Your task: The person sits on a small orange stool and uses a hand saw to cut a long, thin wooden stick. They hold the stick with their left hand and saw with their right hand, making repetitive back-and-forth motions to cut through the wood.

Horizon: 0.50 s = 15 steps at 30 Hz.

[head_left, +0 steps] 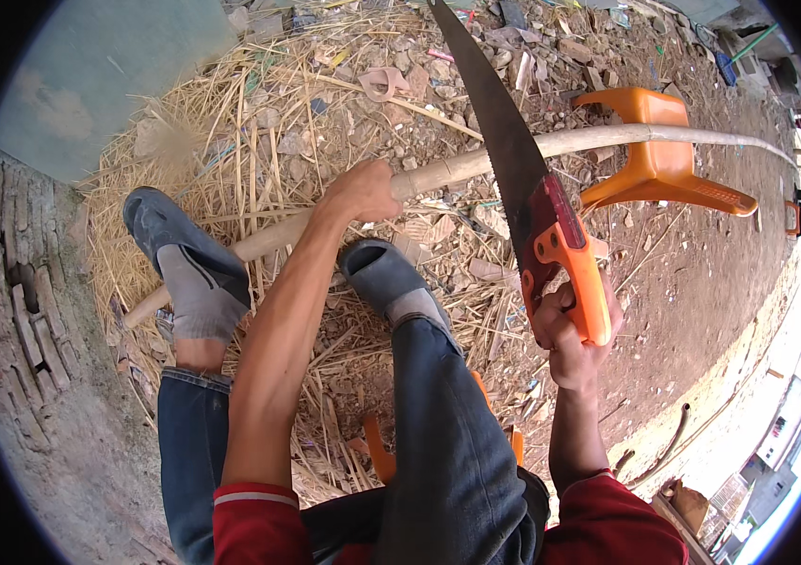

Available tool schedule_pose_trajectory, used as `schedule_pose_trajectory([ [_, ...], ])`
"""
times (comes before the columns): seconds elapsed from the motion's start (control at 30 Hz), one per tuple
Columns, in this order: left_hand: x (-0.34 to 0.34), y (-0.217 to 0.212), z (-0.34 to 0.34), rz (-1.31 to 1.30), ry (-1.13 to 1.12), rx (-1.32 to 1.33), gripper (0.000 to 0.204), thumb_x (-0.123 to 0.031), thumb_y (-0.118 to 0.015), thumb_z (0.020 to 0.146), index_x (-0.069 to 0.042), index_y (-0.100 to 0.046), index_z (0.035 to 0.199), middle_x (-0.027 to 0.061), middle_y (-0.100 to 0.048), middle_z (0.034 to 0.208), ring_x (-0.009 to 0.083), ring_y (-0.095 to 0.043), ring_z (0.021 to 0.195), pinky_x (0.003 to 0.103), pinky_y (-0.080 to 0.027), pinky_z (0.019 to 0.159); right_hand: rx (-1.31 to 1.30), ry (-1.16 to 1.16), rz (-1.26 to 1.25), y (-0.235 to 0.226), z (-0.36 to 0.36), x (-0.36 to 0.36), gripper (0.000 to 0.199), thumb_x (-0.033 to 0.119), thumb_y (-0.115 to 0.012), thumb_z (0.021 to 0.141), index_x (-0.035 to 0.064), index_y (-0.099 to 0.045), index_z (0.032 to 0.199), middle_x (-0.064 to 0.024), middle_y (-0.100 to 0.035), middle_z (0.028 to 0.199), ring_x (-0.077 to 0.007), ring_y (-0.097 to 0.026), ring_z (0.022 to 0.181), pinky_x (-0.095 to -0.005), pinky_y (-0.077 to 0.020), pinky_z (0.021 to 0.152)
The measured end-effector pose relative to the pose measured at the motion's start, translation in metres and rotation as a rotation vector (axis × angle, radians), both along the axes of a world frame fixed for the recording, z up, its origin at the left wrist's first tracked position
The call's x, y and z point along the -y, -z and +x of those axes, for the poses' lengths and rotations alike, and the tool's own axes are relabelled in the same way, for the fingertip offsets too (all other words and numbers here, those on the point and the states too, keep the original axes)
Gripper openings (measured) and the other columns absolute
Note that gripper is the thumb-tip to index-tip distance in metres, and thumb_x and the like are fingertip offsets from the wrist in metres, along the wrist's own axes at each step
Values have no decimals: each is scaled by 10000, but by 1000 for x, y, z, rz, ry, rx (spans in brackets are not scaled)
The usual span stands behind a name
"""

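Observation:
A long pale bamboo pole (457, 169) runs across the view from lower left to far right. My left hand (363, 191) is wrapped round it near the middle, between my two feet and the saw. In my right hand (577, 330) is a hand saw (499, 113), held by its orange handle, the dark blade pointing up and away. The blade crosses over the pole in the picture; whether its teeth touch the bamboo I cannot tell. Farther right, the pole passes over an orange plastic stool (650, 155) tipped on its side. My left clog (179, 231) is against the pole's near end.
Straw (193, 160) and broken rubble cover the ground around my feet. A rough wall (33, 358) stands along the left. Orange plastic legs (379, 452) show beneath me. Bare dirt (692, 282) stretches right, with a bent stick (669, 443) lying there.

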State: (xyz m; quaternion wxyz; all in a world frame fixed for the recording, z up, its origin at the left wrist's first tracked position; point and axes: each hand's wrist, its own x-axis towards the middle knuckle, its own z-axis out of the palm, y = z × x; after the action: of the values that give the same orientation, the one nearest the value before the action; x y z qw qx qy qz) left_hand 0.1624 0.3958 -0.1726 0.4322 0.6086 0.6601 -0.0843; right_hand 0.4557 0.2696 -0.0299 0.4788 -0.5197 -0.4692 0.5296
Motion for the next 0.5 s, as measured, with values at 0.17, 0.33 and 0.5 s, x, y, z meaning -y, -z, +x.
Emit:
schedule_pose_trajectory([
  [0.17,22,3,12,-80,20,65,411,-199,-827,747,86,-725,1025,220,-754,965,324,-750,864,428,-580,778,78,-40,23,6,11,3,145,2,-689,876,-40,-610,991,-66,-652,952,-119,-644,861,-318,-580,843],
  [0.33,6,4,2,-153,42,130,494,-220,-864,702,93,-747,1066,239,-762,1007,323,-757,890,415,-586,802,85,-65,80,8,5,12,86,-15,-670,920,-26,-615,985,-44,-640,916,-89,-599,802,-286,-546,780],
  [0.5,-1,24,-2,-74,50,91,387,-194,-847,729,65,-744,997,218,-754,937,334,-747,841,444,-569,757,197,-36,-41,30,-3,27,118,-38,-669,867,-18,-614,970,-31,-615,877,-86,-563,783,-273,-497,745],
])
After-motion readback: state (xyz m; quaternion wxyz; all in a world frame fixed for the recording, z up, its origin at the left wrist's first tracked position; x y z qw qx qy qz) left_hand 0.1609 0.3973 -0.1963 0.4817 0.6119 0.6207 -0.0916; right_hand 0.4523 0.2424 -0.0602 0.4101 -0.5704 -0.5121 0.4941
